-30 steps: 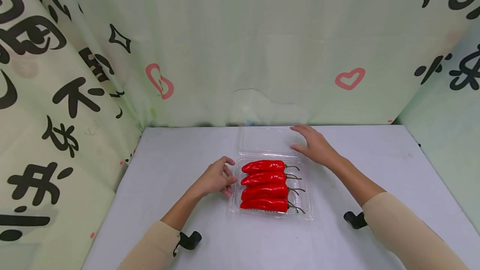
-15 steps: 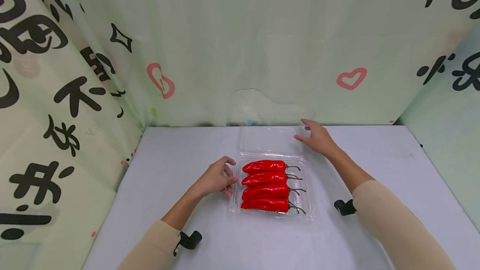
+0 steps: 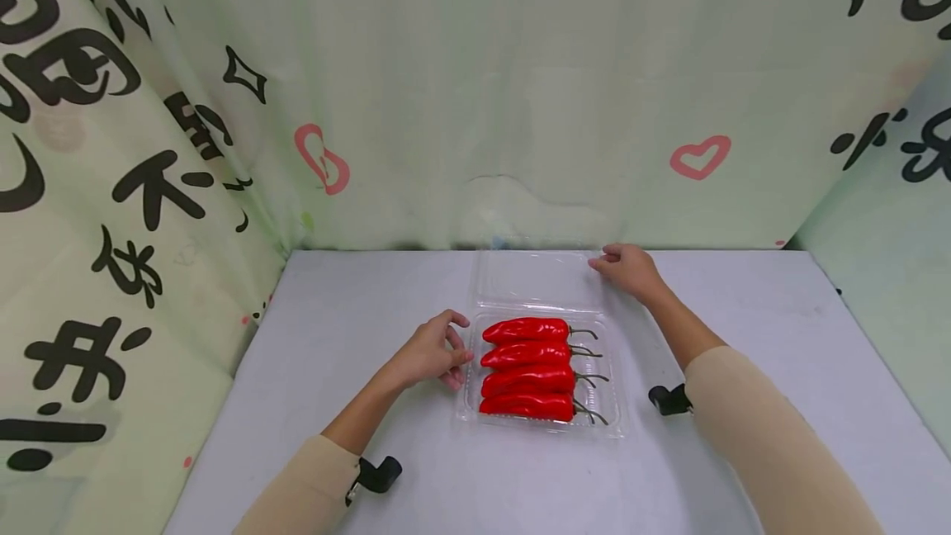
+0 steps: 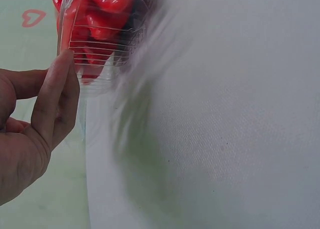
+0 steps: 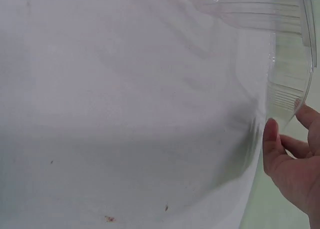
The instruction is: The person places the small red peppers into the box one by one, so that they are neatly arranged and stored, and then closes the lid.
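Note:
A clear plastic hinged box [image 3: 464, 411] stands with its lid [image 3: 538, 279] folded back toward the curtain. Several red peppers [image 3: 527, 376] lie side by side in it, green stems to the right. My left hand [image 3: 431, 352] is at the box's left edge; in the left wrist view, fingertips [image 4: 65, 56] touch the rim, fingers loosely bent. My right hand [image 3: 627, 271] is at the lid's far right corner. The right wrist view has its thumb [image 5: 271, 134] and a finger on either side of the lid edge, pinching it.
A white-covered table [image 3: 357, 295] lies under the box and both arms. Behind it hangs a pale green printed curtain [image 3: 416, 106], which also lines both sides. Black wrist mounts [image 3: 379, 475] stick out from the sleeves.
My right hand has moved from beside the lid to its far right corner, and its fingers have drawn together on the edge. The left hand, box and peppers stay put.

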Demonstrator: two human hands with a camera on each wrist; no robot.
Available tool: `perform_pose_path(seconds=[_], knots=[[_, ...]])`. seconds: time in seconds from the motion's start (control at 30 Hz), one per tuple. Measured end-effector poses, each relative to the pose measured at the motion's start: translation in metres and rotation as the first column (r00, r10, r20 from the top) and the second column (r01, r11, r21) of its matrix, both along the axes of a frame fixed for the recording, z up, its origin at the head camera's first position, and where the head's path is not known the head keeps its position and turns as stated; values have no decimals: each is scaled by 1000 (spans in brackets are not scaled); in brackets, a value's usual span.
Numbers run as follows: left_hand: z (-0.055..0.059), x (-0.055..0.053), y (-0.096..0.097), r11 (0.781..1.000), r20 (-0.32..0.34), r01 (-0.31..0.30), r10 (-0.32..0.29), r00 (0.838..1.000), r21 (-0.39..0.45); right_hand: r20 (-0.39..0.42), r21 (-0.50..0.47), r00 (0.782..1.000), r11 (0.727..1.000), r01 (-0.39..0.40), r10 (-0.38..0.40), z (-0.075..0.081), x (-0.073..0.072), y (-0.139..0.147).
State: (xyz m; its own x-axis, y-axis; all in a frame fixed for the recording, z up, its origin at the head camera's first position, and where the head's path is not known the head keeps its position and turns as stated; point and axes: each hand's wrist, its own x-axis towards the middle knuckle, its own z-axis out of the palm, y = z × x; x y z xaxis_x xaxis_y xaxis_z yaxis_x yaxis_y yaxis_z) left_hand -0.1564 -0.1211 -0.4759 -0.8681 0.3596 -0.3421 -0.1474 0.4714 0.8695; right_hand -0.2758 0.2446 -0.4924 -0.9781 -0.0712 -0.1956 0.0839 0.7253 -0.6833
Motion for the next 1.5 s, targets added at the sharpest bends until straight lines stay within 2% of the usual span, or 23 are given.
perform_pose_path(seconds=[0.13,0.5,0.67,0.97,1.2,1.5], knots=[[-1,0,1,1000,2,-2,2,1000,-6,34,-28,998,999,44,-43,1,0,-1],[0,0,4,1000,8,-8,9,1000,-8,42,-88,995,991,97,-93,8,2,-5],[0,0,5,1000,5,-8,8,1000,-8,-35,-124,996,989,83,-88,13,0,-3],[3,-2,9,1000,-2,-11,10,1000,-19,-85,-135,990,986,100,-112,26,2,-5],[0,-7,13,999,-26,-16,15,1000,-50,-187,-195,974,976,94,-131,37,2,-3],[5,-16,19,997,-34,-17,14,999,-82,-239,-247,961,966,77,-138,57,8,2]])
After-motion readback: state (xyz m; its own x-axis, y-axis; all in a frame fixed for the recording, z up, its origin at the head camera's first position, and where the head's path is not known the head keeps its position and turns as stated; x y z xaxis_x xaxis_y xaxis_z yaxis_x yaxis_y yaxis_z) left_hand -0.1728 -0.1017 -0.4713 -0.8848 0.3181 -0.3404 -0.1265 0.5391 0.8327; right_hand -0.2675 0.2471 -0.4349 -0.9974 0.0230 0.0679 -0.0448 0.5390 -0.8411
